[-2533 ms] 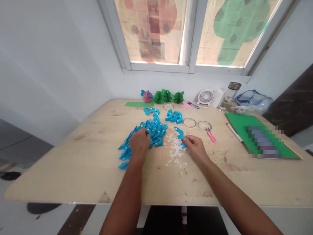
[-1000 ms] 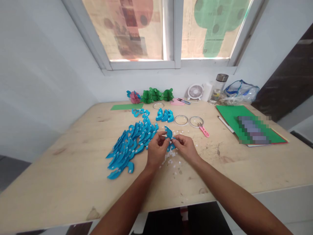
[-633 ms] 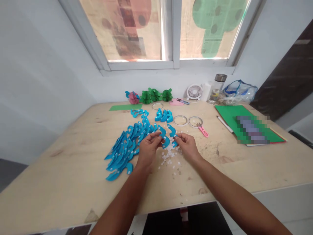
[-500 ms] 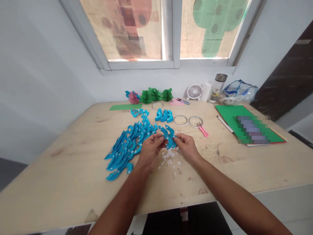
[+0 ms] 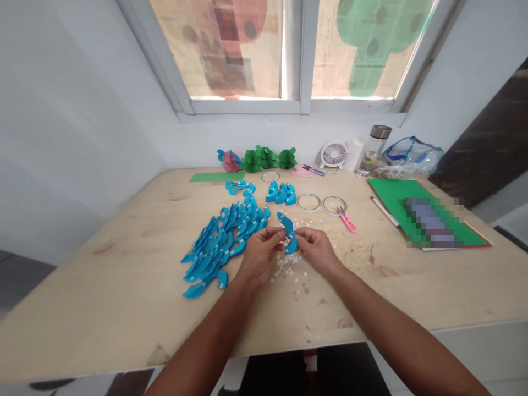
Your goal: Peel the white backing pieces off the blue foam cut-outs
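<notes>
A curved blue paper piece with small white squares is pinched between my two hands above the table. My left hand grips its left side, fingers closed. On its right side, the closed fingers of my right hand hold it. Left of my hands lies a large pile of similar blue pieces. Behind them are a small blue stack and a few loose blue pieces. White paper bits are scattered below my hands.
Tape rings and pink-handled snips lie beyond my right hand. Green paper flowers, a white fan and a bottle stand along the wall. A green folder is at the right.
The blue pieces between my hands, spread side by side before, now look like one narrow overlapped shape. The camera view has shifted slightly.
</notes>
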Available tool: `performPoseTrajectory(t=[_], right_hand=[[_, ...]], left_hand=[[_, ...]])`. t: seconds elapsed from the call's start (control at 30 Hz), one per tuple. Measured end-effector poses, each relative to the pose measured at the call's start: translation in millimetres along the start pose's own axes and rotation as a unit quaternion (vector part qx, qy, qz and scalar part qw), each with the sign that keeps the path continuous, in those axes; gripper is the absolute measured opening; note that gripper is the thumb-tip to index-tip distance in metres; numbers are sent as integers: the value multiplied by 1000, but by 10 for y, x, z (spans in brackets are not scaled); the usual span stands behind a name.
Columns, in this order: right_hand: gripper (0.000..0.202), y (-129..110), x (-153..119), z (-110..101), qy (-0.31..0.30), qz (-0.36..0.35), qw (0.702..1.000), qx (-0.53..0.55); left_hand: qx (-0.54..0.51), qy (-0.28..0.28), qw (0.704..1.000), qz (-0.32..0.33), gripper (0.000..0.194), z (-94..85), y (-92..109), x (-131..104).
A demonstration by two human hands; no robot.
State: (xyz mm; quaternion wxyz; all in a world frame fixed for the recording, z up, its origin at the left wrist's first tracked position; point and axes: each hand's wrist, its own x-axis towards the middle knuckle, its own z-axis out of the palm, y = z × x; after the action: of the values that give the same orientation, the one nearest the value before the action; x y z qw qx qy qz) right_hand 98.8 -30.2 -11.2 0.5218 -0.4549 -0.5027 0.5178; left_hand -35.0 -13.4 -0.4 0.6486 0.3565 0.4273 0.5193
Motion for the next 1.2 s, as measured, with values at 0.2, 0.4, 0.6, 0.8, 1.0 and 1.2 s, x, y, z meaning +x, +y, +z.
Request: performPoseTrajectory(t=[0.2,0.4,0.6,0.8,1.0,1.2], right_hand=[[24,-23,-17,-2,-5,-4,1000,-3],[25,-16,-18,1,-8,-5,1000,-7],[26,-38,-23,12,-6,-5,1000,-23],[35,-69,-25,-32,20,-34,996,-75],[27,23,-7,-39,11,-7,998,-58],[26,-27,-2,-52,16,25,1000,4]], left_hand=[[-9,-1,1000,2,22,19,20,-13],[-8,11,1000,21,24,23,9,-5],[-15,21,999,39,27,27,2,-17],[14,17,997,75,26,28,9,-29],[59,11,990,126,13,46,5,-54],[75,-26,988,129,18,50,55,-89]])
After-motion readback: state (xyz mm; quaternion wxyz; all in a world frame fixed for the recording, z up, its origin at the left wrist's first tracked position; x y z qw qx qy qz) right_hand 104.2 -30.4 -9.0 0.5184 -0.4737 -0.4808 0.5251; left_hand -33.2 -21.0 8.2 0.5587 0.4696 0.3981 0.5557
